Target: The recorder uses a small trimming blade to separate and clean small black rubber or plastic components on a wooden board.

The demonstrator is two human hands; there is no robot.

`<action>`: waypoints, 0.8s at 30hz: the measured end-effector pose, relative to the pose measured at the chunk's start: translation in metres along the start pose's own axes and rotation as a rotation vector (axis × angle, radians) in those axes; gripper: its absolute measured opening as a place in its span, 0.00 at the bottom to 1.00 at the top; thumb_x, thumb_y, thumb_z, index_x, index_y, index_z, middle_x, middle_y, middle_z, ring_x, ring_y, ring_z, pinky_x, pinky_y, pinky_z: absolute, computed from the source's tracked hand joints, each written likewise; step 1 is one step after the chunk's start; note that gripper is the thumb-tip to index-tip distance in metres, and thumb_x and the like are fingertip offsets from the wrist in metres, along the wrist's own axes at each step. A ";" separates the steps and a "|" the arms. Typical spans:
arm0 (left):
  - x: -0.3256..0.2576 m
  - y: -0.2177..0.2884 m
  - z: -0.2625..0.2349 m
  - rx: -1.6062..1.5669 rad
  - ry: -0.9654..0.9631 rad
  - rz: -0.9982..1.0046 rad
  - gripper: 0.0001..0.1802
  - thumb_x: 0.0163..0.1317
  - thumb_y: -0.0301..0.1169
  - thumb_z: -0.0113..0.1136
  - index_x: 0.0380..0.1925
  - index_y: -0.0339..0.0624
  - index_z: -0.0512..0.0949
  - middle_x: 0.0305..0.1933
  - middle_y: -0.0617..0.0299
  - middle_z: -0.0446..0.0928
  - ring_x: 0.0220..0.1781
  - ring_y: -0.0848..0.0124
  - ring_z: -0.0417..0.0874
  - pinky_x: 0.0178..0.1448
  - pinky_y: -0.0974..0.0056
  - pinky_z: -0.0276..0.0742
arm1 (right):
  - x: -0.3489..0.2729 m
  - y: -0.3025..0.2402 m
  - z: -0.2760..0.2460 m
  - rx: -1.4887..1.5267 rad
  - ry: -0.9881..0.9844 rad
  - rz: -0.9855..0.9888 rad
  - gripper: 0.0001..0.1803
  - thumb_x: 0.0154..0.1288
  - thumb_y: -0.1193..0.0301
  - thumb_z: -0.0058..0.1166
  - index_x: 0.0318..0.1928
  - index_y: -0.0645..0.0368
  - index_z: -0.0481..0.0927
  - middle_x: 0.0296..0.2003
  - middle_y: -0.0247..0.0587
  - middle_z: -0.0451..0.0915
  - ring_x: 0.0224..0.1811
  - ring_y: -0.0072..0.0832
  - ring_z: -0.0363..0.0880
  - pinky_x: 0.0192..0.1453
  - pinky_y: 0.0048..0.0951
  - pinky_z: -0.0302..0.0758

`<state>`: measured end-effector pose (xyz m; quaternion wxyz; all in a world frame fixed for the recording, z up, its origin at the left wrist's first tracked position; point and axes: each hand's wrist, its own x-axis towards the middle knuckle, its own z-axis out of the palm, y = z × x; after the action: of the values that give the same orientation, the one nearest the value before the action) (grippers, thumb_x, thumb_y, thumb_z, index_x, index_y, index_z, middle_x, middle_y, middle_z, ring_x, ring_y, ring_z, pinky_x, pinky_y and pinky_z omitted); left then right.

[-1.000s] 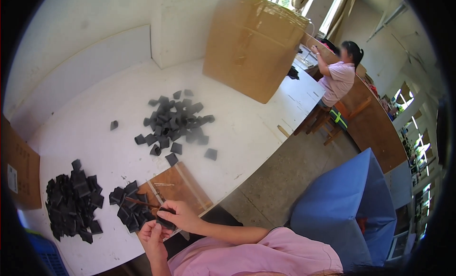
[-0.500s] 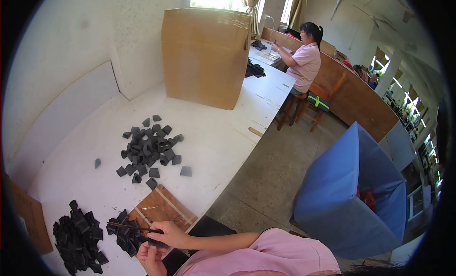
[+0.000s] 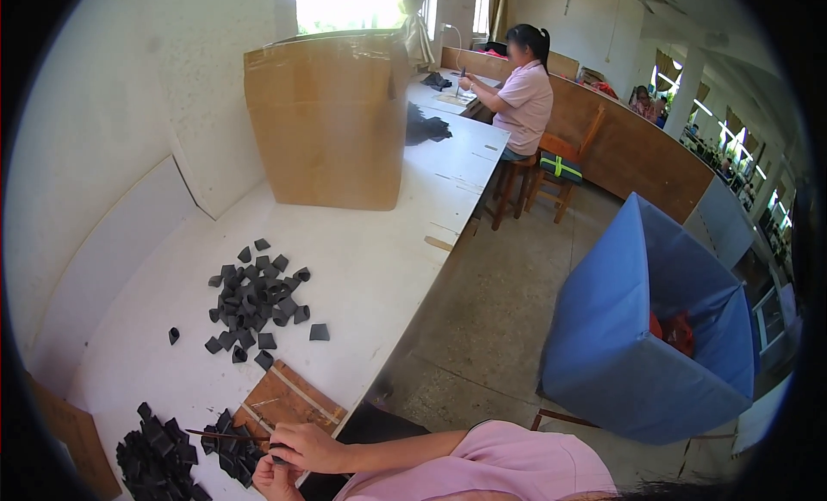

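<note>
My right hand (image 3: 310, 447) is closed around a thin, dark, pointed tool (image 3: 226, 435), whose long tip sticks out leftward over a small heap of black fabric pieces (image 3: 231, 456). Just below it, my left hand (image 3: 274, 480) pinches a small black fabric piece (image 3: 278, 459), which the right fingers also touch. Fingers partly cover the piece. Further left lies a larger heap of flat black pieces (image 3: 158, 458). Beyond my hands, a pile of short, tube-like dark pieces (image 3: 256, 303) is spread on the white table, with a lone piece (image 3: 174, 336) to its left.
A brown board with pale strips (image 3: 289, 396) lies by the table edge. A large cardboard box (image 3: 327, 126) stands at the back, another box (image 3: 73, 441) at the left. Right of the table are a blue fabric bin (image 3: 594, 354) and, further off, a seated person in pink (image 3: 527, 100).
The whole view has shifted, so the table and piles sit lower and slightly left. My hands stay together at the black piece, and the tool still points left.
</note>
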<state>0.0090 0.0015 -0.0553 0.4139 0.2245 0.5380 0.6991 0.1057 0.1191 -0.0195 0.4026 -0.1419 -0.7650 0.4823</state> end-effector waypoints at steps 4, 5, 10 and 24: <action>0.003 -0.016 -0.009 -0.008 -0.012 0.027 0.10 0.54 0.24 0.54 0.38 0.37 0.73 0.31 0.59 0.76 0.30 0.75 0.76 0.36 0.73 0.73 | -0.002 0.003 -0.002 0.007 -0.004 0.036 0.07 0.53 0.72 0.50 0.29 0.62 0.68 0.25 0.42 0.67 0.28 0.38 0.72 0.30 0.32 0.67; 0.004 -0.018 -0.011 -0.008 -0.013 0.033 0.10 0.54 0.23 0.54 0.38 0.37 0.73 0.32 0.59 0.76 0.30 0.75 0.76 0.36 0.73 0.73 | -0.002 0.003 -0.003 0.007 0.003 0.035 0.07 0.53 0.72 0.50 0.29 0.62 0.68 0.25 0.42 0.67 0.28 0.38 0.72 0.30 0.32 0.67; 0.001 -0.013 0.006 0.047 0.053 0.096 0.08 0.55 0.22 0.53 0.36 0.36 0.73 0.32 0.59 0.75 0.33 0.74 0.76 0.38 0.72 0.74 | -0.003 0.001 -0.007 -0.184 0.060 -0.141 0.07 0.51 0.73 0.50 0.30 0.58 0.67 0.23 0.40 0.67 0.27 0.37 0.72 0.27 0.32 0.69; 0.033 -0.010 -0.001 -0.022 0.012 -0.178 0.09 0.60 0.32 0.45 0.33 0.38 0.71 0.24 0.61 0.70 0.21 0.76 0.66 0.26 0.72 0.63 | 0.004 0.025 0.000 0.459 0.104 0.296 0.12 0.57 0.78 0.44 0.43 0.64 0.65 0.40 0.38 0.69 0.45 0.24 0.68 0.50 0.24 0.65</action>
<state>-0.0070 0.0289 -0.0693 0.4734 0.1670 0.5509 0.6668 0.0989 0.1343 -0.0385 0.3881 -0.1818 -0.5851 0.6884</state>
